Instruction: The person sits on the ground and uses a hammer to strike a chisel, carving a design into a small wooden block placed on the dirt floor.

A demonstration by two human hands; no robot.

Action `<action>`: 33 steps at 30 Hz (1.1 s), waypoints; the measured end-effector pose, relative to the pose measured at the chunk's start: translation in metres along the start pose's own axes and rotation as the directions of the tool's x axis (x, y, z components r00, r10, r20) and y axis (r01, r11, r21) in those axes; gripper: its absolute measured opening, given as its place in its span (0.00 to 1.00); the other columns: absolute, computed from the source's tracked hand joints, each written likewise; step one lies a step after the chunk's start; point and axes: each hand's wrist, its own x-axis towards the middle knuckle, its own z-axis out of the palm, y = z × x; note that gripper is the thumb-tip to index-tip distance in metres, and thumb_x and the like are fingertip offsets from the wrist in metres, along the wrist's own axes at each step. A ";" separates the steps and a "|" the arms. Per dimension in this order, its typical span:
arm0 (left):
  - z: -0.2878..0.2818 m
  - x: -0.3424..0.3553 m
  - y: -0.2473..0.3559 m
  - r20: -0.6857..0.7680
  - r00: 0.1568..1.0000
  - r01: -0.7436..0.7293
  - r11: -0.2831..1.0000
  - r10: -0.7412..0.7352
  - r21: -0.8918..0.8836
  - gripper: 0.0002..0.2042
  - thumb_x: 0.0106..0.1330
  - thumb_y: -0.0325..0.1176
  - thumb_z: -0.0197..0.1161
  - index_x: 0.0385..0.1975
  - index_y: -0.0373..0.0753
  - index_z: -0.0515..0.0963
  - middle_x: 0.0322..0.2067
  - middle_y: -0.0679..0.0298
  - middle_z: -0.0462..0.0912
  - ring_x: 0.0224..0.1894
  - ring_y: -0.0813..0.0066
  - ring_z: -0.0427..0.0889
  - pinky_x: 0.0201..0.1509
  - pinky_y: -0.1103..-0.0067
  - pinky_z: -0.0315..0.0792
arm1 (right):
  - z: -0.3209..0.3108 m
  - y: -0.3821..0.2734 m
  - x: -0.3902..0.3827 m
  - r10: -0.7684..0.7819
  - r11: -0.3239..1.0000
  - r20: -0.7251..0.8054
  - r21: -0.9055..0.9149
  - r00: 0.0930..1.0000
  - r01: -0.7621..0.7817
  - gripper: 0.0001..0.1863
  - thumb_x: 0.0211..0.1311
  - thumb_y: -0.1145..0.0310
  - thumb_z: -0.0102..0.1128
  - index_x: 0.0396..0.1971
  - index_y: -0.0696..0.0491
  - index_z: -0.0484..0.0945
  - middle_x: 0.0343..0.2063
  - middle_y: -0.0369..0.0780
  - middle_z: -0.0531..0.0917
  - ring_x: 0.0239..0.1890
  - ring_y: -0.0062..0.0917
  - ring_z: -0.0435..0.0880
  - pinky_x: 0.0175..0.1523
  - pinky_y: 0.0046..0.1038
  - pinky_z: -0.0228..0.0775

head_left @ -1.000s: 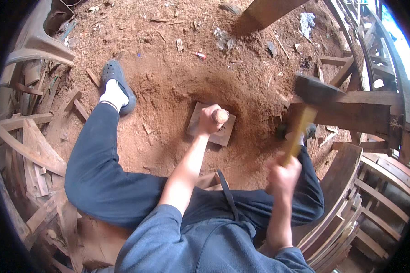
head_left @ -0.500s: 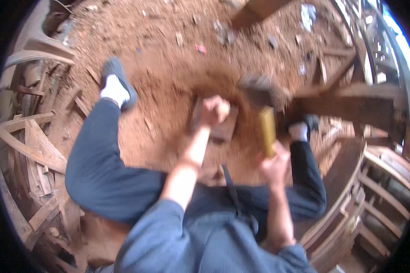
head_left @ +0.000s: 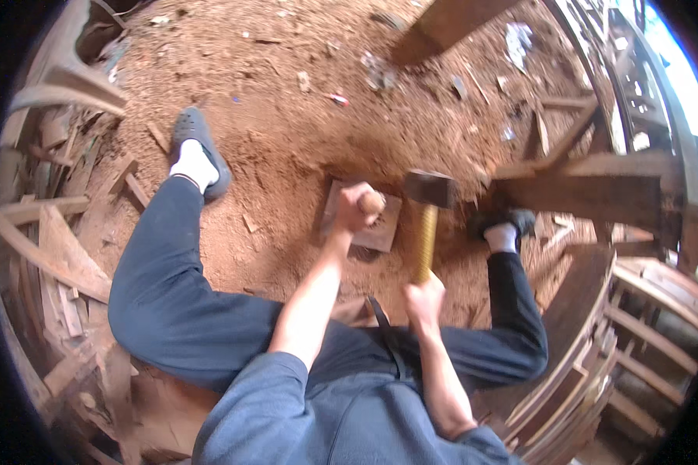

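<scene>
Matt metal hammerhead, wooden board, cloth trousers
</scene>
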 end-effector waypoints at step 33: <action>-0.011 0.030 0.046 0.465 0.838 0.296 0.954 -0.286 0.053 0.16 0.40 0.32 0.75 0.27 0.38 0.75 0.26 0.65 0.80 0.31 0.74 0.79 0.36 0.77 0.72 | 0.035 0.048 -0.002 0.442 0.200 0.858 0.190 0.262 -0.961 0.07 0.45 0.79 0.51 0.17 0.52 0.64 0.10 0.29 0.61 0.08 0.14 0.58 0.14 0.22 0.55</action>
